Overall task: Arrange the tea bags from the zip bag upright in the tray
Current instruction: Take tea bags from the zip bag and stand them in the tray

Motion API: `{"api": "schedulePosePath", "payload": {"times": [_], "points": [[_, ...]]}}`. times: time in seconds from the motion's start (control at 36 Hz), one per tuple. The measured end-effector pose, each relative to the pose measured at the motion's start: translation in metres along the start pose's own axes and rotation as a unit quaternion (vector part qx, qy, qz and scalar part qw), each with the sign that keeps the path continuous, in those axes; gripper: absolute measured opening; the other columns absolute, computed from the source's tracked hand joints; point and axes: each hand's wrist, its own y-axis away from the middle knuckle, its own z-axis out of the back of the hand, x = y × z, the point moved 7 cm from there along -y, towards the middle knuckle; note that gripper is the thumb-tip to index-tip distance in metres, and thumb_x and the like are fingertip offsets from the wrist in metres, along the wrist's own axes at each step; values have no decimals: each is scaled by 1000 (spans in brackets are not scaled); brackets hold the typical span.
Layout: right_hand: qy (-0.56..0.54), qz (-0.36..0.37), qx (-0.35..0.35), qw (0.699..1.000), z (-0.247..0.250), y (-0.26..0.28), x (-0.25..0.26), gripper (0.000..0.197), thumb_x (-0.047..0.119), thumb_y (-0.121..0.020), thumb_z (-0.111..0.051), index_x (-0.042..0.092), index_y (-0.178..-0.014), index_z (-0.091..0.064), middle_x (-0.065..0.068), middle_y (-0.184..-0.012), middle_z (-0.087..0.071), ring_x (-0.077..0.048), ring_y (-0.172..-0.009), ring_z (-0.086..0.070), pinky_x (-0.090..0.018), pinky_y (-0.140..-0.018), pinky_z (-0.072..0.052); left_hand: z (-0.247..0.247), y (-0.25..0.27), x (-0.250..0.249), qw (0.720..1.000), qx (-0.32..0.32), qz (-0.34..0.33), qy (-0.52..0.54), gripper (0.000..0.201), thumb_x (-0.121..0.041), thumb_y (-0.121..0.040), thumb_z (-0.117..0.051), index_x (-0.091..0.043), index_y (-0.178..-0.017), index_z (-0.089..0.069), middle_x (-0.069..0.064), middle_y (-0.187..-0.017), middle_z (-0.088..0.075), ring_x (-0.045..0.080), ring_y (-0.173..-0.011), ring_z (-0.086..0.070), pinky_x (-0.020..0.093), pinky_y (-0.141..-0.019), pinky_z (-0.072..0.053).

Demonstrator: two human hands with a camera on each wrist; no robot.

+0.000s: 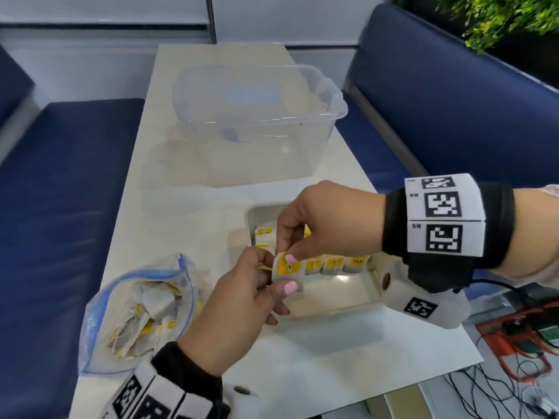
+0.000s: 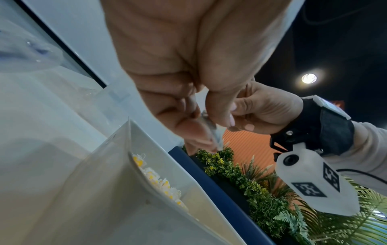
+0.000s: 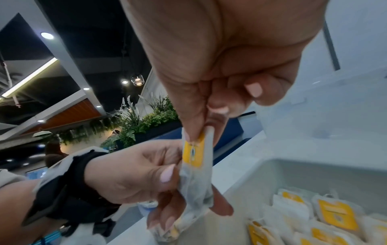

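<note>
Both hands meet above the near-left corner of the tray (image 1: 251, 211), sharing one tea bag (image 1: 286, 271). The left hand (image 1: 239, 300) pinches the lower part of the bag between thumb and fingers; the right hand (image 1: 326, 220) pinches its yellow tag at the top between thumb and forefinger. The bag hangs roughly upright between the two grips, over the tray's left rim.

The tray is one shallow white container on the white bench (image 1: 193, 225). Along its far side stands a row of tea bags (image 1: 335, 263), tags up; three tags show to the right of the held bag, one reading TEA. A second group sits at the tray's far-left corner, partly hidden by the right hand, so its count cannot be told. The right-wrist view shows several more tagged bags packed side by side in the tray.

One zip bag (image 1: 136, 309) lies open on the bench, left of the tray and just beside the left wrist. It holds a loose heap of tea bags, too jumbled to count.

One clear plastic tub (image 1: 260, 125) stands on the far part of the bench, well apart from the tray.
</note>
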Motion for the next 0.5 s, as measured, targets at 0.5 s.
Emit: {"api": "schedulePosePath", "payload": {"times": [0.5], "points": [[177, -203, 105, 957, -29, 19, -136, 1, 24, -80, -68, 24, -80, -68, 13, -70, -57, -9, -74, -55, -17, -58, -40, 11, 17, 34, 997, -19, -7, -74, 24, -26, -80, -69, -30, -97, -52, -21, -96, -66, 10, -65, -51, 19, -65, -45]]}}
